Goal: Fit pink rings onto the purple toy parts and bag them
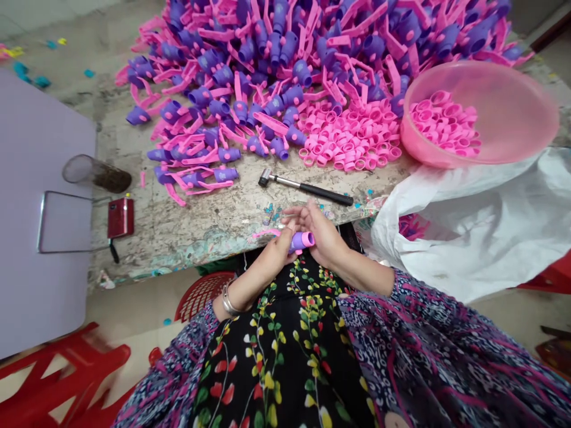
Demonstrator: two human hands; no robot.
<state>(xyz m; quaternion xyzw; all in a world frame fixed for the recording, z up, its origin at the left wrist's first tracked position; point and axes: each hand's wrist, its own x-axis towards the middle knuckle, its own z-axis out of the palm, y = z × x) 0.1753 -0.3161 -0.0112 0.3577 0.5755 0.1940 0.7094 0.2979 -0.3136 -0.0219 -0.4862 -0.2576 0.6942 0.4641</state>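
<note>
My left hand (277, 251) is closed around a purple plastic tube (298, 242) with a pink arm, over my lap at the table's front edge. A pink ring (308, 239) sits on the tube's right end. My right hand (320, 230) is beside that end, palm turned up and fingers stretched out and apart; whether it touches the ring I cannot tell. Just beyond my hands, a small hammer (307, 188) with a black grip lies on the worn table (214, 208). Loose pink rings (352, 139) are heaped behind it.
Purple tubes with pink arms (267, 59) form a large pile across the back. At right stand a pink bowl (504, 128) of rings and a white sack (482, 226). A glass (96, 172) lies tipped at left, near a red box-shaped object (120, 217).
</note>
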